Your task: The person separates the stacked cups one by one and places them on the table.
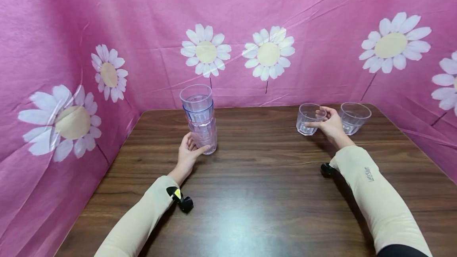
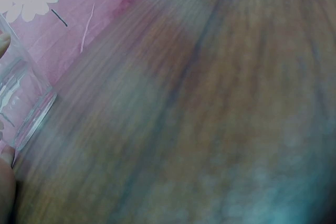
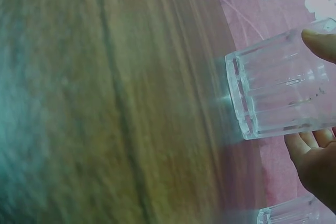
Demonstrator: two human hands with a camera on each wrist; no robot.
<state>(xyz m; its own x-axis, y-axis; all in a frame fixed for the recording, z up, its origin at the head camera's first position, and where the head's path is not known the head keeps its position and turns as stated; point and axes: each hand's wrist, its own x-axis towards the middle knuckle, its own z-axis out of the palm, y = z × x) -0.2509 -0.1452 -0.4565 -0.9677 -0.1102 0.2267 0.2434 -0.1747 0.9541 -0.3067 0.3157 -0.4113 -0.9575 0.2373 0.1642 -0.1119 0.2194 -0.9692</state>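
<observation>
A tall stack of clear plastic cups (image 1: pixel 198 110), one with a blue-looking rim, stands upright at the left of the wooden table. My left hand (image 1: pixel 186 157) holds the stack low down, thumb across its front and fingers at its left side. Toward the back right, my right hand (image 1: pixel 332 125) grips a single clear cup (image 1: pixel 305 127) from its right side. That cup is upright and seems empty; in the right wrist view thumb and fingers lie on opposite sides of its wall (image 3: pixel 283 87). Another clear cup (image 1: pixel 353 124) stands just right of my right hand.
The brown wooden table (image 1: pixel 242 177) ends at a pink cloth (image 1: pixel 150 50) with white daisies, which hangs behind it and on both sides. A wide stretch of bare tabletop lies between the stack and the cups on the right.
</observation>
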